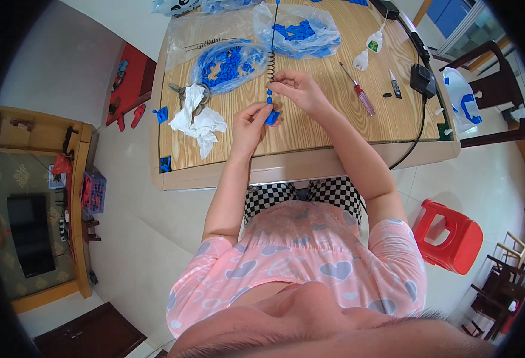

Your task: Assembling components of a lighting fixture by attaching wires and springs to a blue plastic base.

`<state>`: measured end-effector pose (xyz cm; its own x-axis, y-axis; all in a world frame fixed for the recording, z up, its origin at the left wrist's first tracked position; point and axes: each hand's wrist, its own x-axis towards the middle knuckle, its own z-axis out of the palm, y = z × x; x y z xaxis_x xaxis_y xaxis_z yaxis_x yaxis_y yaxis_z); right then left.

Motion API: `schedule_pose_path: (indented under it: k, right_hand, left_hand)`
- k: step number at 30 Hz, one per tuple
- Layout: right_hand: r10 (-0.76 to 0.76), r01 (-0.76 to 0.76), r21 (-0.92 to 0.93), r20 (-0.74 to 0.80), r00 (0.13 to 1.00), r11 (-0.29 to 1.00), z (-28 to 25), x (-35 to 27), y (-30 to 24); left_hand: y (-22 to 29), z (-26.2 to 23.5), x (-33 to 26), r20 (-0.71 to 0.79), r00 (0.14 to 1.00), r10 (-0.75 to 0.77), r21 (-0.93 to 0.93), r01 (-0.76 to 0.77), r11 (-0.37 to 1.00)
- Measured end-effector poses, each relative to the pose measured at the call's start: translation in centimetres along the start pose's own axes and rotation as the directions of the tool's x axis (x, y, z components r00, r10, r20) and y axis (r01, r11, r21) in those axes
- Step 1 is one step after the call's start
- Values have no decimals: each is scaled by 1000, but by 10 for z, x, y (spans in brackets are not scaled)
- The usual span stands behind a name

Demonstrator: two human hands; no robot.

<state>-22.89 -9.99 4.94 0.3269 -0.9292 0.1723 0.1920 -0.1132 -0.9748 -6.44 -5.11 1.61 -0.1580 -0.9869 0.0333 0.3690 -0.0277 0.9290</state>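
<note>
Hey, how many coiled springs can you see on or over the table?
2. One, the nearer spring, is by the fingers of the right hand; the other, the farther spring, lies beside the bag of small blue pieces. Others may be hidden.

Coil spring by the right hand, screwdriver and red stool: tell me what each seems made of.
Coil spring: probably metal, dark; thin wire wound in open turns; finish too small to judge.
Screwdriver: slim straight shaft, likely metal; pinkish-red handle, apparently glossy, perhaps translucent plastic.
Red stool: almost certainly moulded plastic; uniform colour, rounded edges, smooth sheen.
</note>
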Motion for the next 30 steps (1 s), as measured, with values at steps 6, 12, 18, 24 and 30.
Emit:
schedule_pose_path:
  k: [6,12,18,24,30]
  right_hand:
    - [-3,2,10,57,998,1000,-4,1,2]
    - [15,-15,25,25,1000,1000,-3,0,-1]
    - [-51,51,16,7,999,999,0,-1,0]
    - [-25,24,89,7,1000,996,1,0,2]
    - [-99,98,38,14,995,994,-1,1,8]
  left_hand:
    - [-1,2,0,-24,1000,-11,55,12,998]
    - [-7,-4,1,-14,999,42,89,-41,995]
    - [-6,-1,0,-31,994,102,162,-95,982]
    - [-7,-1,1,-33,992,121,186,-113,976]
    - [-7,0,0,-33,991,132,189,-124,974]
